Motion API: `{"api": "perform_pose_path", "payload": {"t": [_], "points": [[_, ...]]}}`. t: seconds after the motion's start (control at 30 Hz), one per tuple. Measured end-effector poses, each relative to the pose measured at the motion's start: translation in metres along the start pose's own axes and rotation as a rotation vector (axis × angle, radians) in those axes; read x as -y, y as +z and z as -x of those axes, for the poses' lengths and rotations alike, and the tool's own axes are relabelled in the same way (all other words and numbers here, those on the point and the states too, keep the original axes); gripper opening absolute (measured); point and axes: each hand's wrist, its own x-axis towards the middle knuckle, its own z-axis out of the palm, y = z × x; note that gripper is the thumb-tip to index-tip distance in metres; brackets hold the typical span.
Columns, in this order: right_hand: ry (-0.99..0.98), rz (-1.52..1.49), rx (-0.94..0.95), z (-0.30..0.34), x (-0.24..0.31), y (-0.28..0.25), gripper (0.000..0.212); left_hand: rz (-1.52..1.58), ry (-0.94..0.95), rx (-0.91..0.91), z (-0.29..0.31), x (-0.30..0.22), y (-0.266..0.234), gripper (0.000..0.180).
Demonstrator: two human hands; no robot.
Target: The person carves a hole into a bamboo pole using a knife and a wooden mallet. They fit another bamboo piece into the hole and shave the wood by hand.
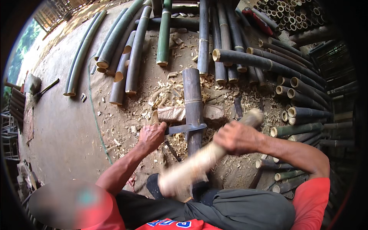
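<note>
My left hand (152, 135) is closed round the handle of a machete (178, 129). Its dark blade lies across a dark bamboo pole (193, 92), touching it near the lower end. A rough wooden block (172, 114) lies crosswise under the pole. My right hand (234, 138) grips a thick pale wooden club (191, 168) around its middle. The club slants over my lap, its lower left end smeared by motion, and its upper right end points away from me. The club is apart from the blade.
Dark bamboo poles (264, 63) and stacked cut lengths (303, 111) crowd the right. More poles (137, 53) and a green one (164, 34) lie ahead. Wood chips (153, 101) litter the ground around the block. A hammer-like tool (49, 86) lies far left.
</note>
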Motion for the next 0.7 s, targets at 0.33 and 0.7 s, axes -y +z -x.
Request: {"api": "perform_pose_path", "payload": {"t": [0.33,0.7], "points": [[-0.189,-0.011,0.016,-0.005,0.003,-0.011,0.034,-0.034,0.024,-0.074,-0.005,0.005,0.007,0.013],[0.249,0.023,0.059,0.011,-0.024,-0.022,0.064,0.008,0.022,0.071,0.006,-0.008,0.006,0.021]]}}
